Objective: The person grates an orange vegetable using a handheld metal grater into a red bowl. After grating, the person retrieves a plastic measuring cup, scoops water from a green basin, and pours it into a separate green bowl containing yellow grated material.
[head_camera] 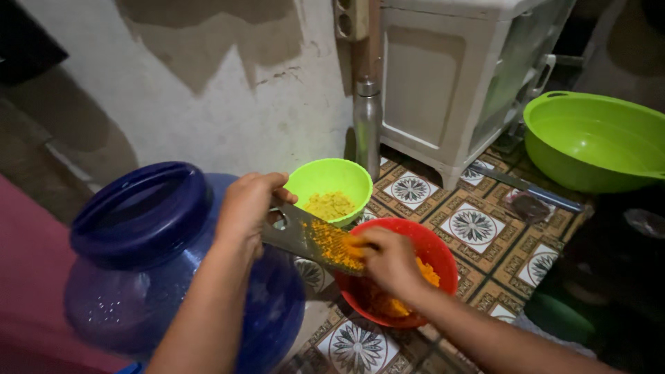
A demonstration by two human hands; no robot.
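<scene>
My left hand (247,203) grips the top end of a flat metal grater (299,234), which slants down over a red bowl (435,251). My right hand (388,260) presses a small orange-yellow piece against the grater's lower end, where yellow gratings cling. More yellow gratings lie in the red bowl under my right hand. Just behind stands a small green bowl (325,177) holding a heap of yellow gratings.
A big blue water jug (138,228) stands at my left, under my left forearm. A steel bottle (366,125) and a white plastic cabinet (443,76) stand by the wall. A large green basin (596,135) sits at right on the patterned floor mat (478,228).
</scene>
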